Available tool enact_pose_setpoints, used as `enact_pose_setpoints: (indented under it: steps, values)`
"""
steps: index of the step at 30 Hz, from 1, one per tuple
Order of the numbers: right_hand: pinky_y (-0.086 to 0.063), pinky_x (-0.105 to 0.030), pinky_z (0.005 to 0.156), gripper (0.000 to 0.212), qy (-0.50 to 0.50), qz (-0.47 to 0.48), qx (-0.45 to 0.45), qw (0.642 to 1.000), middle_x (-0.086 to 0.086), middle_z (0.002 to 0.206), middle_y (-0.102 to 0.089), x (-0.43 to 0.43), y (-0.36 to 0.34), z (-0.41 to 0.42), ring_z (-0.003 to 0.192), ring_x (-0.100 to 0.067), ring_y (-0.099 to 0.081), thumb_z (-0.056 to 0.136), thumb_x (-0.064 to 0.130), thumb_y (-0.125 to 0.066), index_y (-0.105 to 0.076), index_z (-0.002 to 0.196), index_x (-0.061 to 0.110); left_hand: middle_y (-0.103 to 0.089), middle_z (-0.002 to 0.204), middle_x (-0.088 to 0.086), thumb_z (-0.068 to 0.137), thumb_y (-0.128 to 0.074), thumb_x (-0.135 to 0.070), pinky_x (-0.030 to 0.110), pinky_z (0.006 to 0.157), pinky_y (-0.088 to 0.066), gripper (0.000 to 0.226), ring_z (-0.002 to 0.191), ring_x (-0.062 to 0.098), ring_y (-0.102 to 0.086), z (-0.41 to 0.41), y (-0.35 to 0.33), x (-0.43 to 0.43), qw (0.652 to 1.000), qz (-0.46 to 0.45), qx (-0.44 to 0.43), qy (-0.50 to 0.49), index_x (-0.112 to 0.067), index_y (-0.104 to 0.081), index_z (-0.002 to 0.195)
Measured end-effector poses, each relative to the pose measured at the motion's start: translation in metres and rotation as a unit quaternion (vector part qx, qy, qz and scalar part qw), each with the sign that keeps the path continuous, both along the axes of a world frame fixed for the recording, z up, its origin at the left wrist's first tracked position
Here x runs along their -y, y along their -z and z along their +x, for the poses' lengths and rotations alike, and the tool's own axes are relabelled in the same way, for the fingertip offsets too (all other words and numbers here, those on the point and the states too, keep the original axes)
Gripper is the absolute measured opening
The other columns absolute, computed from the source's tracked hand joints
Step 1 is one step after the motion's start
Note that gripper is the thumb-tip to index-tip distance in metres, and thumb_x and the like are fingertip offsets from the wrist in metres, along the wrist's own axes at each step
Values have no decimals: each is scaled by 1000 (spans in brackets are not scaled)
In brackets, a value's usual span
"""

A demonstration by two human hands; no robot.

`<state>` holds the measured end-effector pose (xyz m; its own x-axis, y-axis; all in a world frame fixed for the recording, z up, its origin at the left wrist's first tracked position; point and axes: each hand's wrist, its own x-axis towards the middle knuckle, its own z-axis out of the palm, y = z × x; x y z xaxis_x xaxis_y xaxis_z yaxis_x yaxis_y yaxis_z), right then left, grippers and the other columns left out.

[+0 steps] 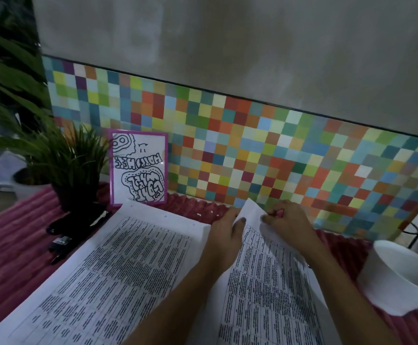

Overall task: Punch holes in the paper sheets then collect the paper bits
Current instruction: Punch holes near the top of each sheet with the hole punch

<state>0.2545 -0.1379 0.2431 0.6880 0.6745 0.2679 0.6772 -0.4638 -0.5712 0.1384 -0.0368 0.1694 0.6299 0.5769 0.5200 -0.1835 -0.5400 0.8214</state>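
The person has two printed sheets on a ribbed pink cloth (16,245), both thin white paper packed with dense black table text. The flat sheet (128,257) sits right below the purple-framed drawing (138,168), its top edge nearly touching the frame. The other sheet (265,282) lies down to the right of the drawing, and its top corner is curled up off the cloth.

The left hand (224,232) pinches that raised edge, thumb on top and fingers tucked behind the paper. The right hand (287,220) is curled tight round a small pink thing (280,213) at the same corner, thumb pressing on the paper. Can't tell what the pink thing actually is.

A few tiny round paper bits (199,214) lie on the cloth just right of the drawing's lower corner. Far to the drawing's right is a smooth, round white bowl (402,275). Just left of the drawing stands a spiky green plant (71,160) in a dark pot, with some black gear (78,220) below it. Behind the drawing runs a matte mosaic of little coloured square tiles (252,145).
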Motion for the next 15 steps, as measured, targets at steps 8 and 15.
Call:
enact_pose_setpoints:
  steps: [8,15]
  values:
    - [-33,-24,50,22,34,7,-22,999,-2,56,-48,-3,-6,-2,54,-16,-46,82,10,-69,-60,63,14,-58,67,14,102,-39,-27,37,49,-38,20,50,10,-43,0,-2,2,999,13,-34,-17,-13,-54,102]
    - [-39,-27,67,11,-53,-29,15,998,-10,66,-54,3,-13,-13,66,-19,-50,85,12,-64,-69,83,3,-59,71,17,102,-35,-26,48,56,-46,19,55,26,-53,0,-2,3,999,8,-30,-18,-15,-50,100]
